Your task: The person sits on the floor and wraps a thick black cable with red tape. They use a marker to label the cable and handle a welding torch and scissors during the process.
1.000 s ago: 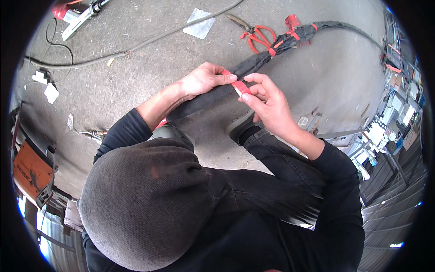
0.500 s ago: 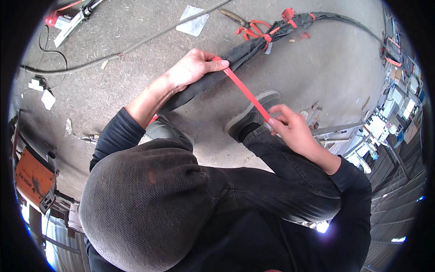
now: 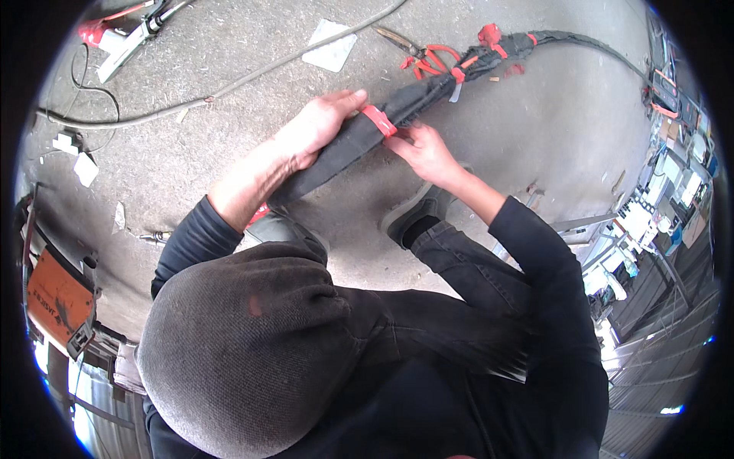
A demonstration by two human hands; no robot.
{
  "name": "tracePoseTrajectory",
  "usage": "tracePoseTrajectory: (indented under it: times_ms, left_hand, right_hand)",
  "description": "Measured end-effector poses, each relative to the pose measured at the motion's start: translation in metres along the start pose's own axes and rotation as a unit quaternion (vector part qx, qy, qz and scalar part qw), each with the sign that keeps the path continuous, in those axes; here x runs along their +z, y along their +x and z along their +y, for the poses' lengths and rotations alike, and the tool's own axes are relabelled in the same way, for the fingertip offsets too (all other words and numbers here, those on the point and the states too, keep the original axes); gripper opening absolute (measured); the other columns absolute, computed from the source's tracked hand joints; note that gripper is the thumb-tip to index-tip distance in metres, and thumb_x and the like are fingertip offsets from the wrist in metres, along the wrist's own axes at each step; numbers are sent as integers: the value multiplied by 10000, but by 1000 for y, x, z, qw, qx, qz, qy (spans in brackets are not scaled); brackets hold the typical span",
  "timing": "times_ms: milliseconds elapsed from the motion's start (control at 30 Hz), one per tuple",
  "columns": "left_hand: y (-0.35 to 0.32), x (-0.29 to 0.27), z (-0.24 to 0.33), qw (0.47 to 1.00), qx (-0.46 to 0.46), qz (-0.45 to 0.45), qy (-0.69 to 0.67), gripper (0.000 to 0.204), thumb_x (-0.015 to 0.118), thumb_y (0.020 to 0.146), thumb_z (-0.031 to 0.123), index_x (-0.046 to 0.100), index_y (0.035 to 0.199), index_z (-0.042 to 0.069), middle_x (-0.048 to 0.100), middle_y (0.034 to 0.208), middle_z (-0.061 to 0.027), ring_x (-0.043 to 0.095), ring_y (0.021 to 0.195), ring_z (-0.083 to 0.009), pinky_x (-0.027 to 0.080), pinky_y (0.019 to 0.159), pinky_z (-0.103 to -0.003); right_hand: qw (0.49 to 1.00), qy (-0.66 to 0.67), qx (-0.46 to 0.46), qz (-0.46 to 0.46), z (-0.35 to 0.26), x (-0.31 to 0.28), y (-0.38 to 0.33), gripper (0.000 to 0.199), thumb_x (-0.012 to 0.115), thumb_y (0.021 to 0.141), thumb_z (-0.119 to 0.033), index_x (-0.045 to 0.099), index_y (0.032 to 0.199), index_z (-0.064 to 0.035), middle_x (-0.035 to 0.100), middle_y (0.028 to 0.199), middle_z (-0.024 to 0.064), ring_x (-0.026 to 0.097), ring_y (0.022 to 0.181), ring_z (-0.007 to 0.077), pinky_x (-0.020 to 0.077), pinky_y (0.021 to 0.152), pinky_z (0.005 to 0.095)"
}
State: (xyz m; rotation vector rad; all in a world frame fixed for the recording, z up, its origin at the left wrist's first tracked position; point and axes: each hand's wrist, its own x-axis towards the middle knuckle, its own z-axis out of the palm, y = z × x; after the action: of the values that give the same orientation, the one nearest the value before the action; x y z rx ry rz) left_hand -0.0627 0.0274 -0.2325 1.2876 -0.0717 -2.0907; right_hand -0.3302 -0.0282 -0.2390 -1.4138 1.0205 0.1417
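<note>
Scuffed grey floor [image 3: 237,38] spreads toward twelve o'clock in a workshop, with stacked clutter [image 3: 638,222] at three, ribbed sheeting [image 3: 661,367] at four, bright light [image 3: 79,417] at eight.

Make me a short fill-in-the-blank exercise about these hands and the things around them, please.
1. The tape across the dark bundle is coloured ____.
2. The hand on the bundle, to the left of the tape, is the person's ____ one.
3. The right hand has its fingertips at the ____ end of the tape in the picture, upper or lower.
4. The boxy machine near the picture's left edge has a large panel coloured ____.

Missing words: red; left; lower; orange.
</note>
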Motion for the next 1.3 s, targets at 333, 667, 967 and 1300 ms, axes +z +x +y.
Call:
tracePoseTrajectory:
  times_ms: [333, 667, 967, 1300]
  left_hand:
    - [-23, 12, -10, 991, 14, 20, -133, 423, 696, 1160, 273, 627, 1433, -42, 771, 1210, -146, 786, 978, -177, 675, 812, -309]
    - [-12, 14, -28, 973, 67, 99, -198, 814, 832, 1088, 462, 446, 1618, -21, 693, 1439, -253, 766, 1079, -311, 673, 844, -413]
    - [3, 17, -46, 951, 258, 135, -103, 776, 885, 1063, 246, 440, 1662, 34, 760, 1336, -151, 779, 1095, -201, 654, 917, -334]
    - [-12, 21, -48, 937, 302, 141, 105, 793, 919, 1011, 207, 474, 1650, 58, 786, 1177, -135, 807, 1105, -212, 646, 964, -369]
  right_hand:
    - [970, 18, -244, 16, -22, 9, 79, 510, 783, 1098, -160, 600, 1555, -26, 773, 1403, 159, 736, 1293, 206, 574, 1147, 393]
    - [963, 28, -265, 38, 0, 12, 89, 399, 804, 1022, -50, 724, 1414, -44, 769, 1340, 67, 732, 1227, 186, 600, 1082, 369]
    - [954, -270, -126, 29, -57, -24, -29, 384, 817, 1007, -61, 748, 1385, -53, 791, 1040, 74, 764, 984, 206, 622, 871, 398]
    - [985, -125, -97, 72, -160, 1, 42, 638, 770, 1018, -156, 561, 1596, 16, 835, 1075, 155, 800, 969, 202, 643, 883, 368]
